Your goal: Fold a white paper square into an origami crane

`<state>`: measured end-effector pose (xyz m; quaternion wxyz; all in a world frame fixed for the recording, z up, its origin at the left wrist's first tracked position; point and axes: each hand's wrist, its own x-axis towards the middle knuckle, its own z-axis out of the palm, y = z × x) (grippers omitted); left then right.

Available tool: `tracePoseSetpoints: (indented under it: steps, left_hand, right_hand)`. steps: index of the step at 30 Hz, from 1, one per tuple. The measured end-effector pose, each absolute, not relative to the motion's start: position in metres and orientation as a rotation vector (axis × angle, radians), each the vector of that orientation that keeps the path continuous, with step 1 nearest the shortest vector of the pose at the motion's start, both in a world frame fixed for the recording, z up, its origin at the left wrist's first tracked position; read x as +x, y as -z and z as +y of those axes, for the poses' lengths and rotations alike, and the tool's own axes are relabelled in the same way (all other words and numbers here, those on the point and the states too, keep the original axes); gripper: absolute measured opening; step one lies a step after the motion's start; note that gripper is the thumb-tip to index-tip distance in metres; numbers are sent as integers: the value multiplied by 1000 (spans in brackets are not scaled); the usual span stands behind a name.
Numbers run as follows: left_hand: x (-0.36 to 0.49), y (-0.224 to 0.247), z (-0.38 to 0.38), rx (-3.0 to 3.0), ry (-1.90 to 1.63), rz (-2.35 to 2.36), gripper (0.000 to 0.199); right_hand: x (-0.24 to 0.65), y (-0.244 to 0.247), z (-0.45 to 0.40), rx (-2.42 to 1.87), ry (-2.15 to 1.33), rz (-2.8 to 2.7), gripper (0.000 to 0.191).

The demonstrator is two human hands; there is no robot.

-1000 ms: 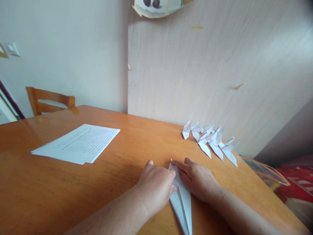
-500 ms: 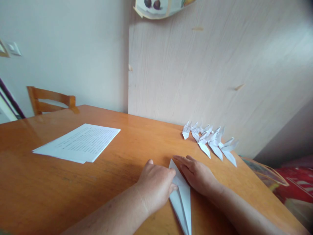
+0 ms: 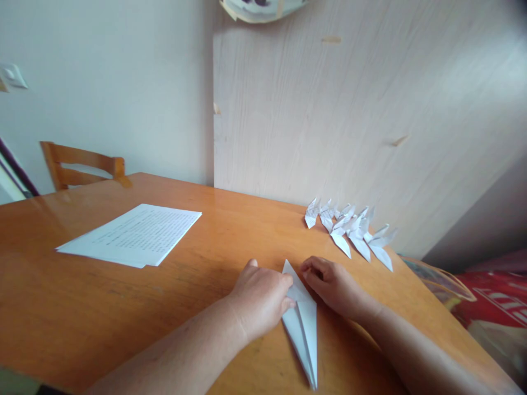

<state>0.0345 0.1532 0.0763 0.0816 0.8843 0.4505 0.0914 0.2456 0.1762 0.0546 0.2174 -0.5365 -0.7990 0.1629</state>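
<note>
On the desk (image 3: 222,236), near side, between both hands: folded paper (image 3: 307,318), lying flat, one tip pointing away. Left hand (image 3: 261,302): fingertips on its upper part, left edge; grip pinching or only pressing, can't tell. Right hand (image 3: 335,285): fingers curled just beside upper right edge; grip fully closed or not, can't tell. Far right, near wall panel (image 3: 288,120): folded paper figures (image 3: 359,227), clustered. Left: printed sheets (image 3: 135,236), stacked.
</note>
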Motion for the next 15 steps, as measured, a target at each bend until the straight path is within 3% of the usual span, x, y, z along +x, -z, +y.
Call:
tracePoseSetpoints:
  steps: [6, 15]
  left_hand:
    - [32, -80, 155, 2652, -289, 1302, 19]
    - [27, -83, 163, 2668, -251, 1274, 22]
  right_hand:
    - [249, -65, 164, -1461, -777, -2304, 10]
    - [249, -64, 165, -1463, -738, -2370, 7]
